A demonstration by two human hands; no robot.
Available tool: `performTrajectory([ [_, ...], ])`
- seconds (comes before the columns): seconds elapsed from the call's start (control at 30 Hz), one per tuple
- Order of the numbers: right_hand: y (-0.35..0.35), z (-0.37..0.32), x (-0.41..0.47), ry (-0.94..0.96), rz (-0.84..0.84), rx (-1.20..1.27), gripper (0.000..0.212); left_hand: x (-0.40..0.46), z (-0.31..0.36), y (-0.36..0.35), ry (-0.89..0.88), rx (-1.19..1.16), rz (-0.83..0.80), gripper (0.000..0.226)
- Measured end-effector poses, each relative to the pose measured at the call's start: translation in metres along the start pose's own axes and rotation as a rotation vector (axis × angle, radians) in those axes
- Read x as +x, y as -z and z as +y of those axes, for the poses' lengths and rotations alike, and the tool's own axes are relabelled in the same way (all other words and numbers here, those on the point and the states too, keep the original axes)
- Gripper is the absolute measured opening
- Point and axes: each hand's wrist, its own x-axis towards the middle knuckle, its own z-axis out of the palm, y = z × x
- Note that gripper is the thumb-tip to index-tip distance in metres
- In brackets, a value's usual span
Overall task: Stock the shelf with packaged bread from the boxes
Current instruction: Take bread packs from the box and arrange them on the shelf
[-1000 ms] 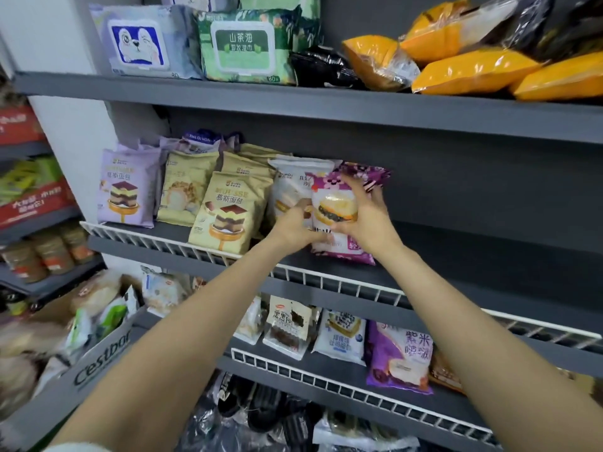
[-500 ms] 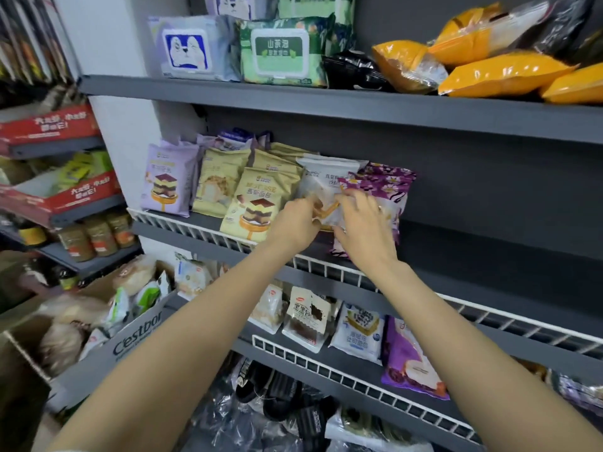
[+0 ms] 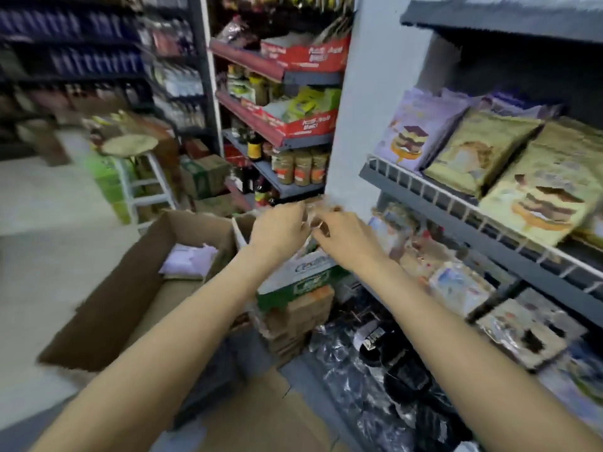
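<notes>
You stand in a shop aisle, blurred by head motion, with the bread shelf (image 3: 456, 203) to your right and two open boxes low in front of you. Both hands meet over the near box (image 3: 303, 272), the white one with green print, beside the shelf's white upright. Your left hand (image 3: 280, 228) and right hand (image 3: 346, 238) have their fingers (image 3: 321, 225) curled together around something crinkly between them, likely a bread pack (image 3: 311, 213), though blur hides its shape and long axis. The brown box (image 3: 137, 282) sits further left, nearer your left hand. The shelf lies up and to the right, nearer your right hand, so I judge the carry goes that way.
</notes>
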Motion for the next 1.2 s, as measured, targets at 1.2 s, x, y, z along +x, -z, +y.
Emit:
performTrajectory([
  [1.2,-0.471,-0.116,0.403,-0.246,-0.534,0.227,0.048,0.135,-0.536,-0.329,0.299,0.297,-0.571,0.077],
])
